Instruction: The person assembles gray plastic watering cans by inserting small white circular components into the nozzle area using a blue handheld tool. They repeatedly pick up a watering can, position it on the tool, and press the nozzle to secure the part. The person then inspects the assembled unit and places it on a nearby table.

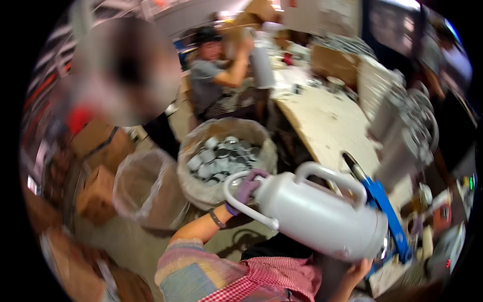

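A large pale grey vacuum flask (pixel 322 216) lies tilted across the front of me, its neck to the left and its base to the right. It has a fixed side handle (pixel 339 177) and a swinging carry handle (pixel 246 209) near the neck. My left hand (pixel 246 190), in a purple glove, is closed around the neck end. Under the base end my right hand (pixel 358 273) supports the flask; its fingers are partly hidden. Just beyond the base stands a blue metal lever tool or press (pixel 387 206), close to the flask.
A plastic-lined bin (pixel 269 151) holds many small white and metallic cups or caps. Beside it stands another lined bin (pixel 121 186). Several grey flasks (pixel 402 151) crowd the right of the worktable (pixel 322 121). A co-worker (pixel 209 83) handles another flask. Cardboard boxes (pixel 95 196) are at left.
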A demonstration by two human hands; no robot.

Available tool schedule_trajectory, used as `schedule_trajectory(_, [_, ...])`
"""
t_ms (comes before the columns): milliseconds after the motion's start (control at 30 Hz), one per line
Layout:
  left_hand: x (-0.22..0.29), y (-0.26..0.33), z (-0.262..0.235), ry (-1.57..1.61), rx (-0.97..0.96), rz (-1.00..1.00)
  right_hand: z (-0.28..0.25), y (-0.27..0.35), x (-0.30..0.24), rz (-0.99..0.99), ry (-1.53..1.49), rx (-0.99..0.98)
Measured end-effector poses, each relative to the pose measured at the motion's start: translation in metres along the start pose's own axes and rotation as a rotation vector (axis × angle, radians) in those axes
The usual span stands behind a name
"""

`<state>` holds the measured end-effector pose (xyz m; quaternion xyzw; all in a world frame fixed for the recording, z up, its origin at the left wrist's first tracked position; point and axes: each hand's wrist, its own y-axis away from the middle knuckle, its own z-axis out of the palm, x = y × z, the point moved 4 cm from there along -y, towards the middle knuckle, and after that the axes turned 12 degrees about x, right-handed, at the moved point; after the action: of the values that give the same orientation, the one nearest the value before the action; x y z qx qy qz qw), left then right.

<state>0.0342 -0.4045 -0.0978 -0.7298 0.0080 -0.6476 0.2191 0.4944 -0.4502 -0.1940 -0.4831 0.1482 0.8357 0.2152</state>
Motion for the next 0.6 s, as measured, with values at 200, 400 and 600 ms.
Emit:
schedule_trajectory(200, [0.038,0.04,-0.015,-0.047,0.224,0.287,0.019,-0.016,0.027,0.215,-0.107,-0.034])
schedule_trajectory(400, [-0.074,0.08,-0.037,-0.258,0.35,-0.002,0.027,-0.005,0.074,-0.074,0.456,-0.014])
schedule_trajectory(600, [-0.087,0.054,-0.045,-0.141,0.243,-0.086,0.044,0.0,0.058,0.017,0.378,-0.076])
